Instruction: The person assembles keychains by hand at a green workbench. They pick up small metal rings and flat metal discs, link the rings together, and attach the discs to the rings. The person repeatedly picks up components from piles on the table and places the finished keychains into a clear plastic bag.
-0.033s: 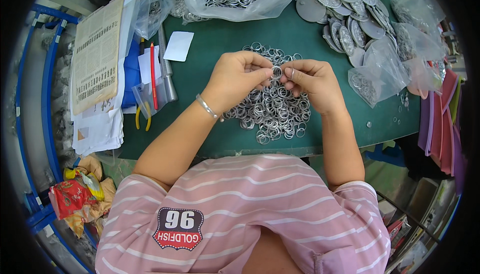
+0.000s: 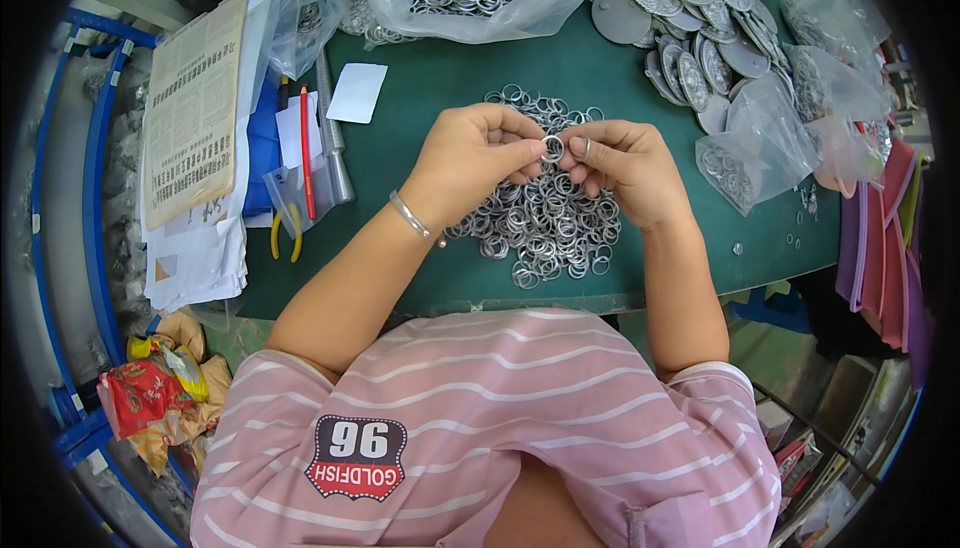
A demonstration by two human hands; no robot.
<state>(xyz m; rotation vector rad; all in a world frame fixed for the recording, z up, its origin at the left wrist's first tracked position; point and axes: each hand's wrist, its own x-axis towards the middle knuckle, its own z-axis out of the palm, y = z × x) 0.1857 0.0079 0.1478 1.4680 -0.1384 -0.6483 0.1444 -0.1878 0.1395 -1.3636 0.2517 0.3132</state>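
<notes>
A single small silver metal ring (image 2: 553,149) is held upright between my two hands, above a loose pile of similar metal rings (image 2: 560,228). My left hand (image 2: 470,153) pinches its left side between thumb and forefinger. From the other side, the thumb and forefinger of my right hand (image 2: 640,168) grip the ring's right edge. The other fingers of both hands curl underneath and are partly hidden. A silver bangle (image 2: 412,213) circles my left wrist.
At the back, a clear plastic bag (image 2: 480,23) holds many rings. Round embossed metal discs (image 2: 690,38) are heaped at the back right, near small plastic bags (image 2: 760,153). On the left lie papers (image 2: 200,108), a red pencil (image 2: 306,148) and yellow-handled pliers (image 2: 287,238).
The ring has turned slightly between my fingertips, and the right fingers have shifted a little. My left hand stays in place.
</notes>
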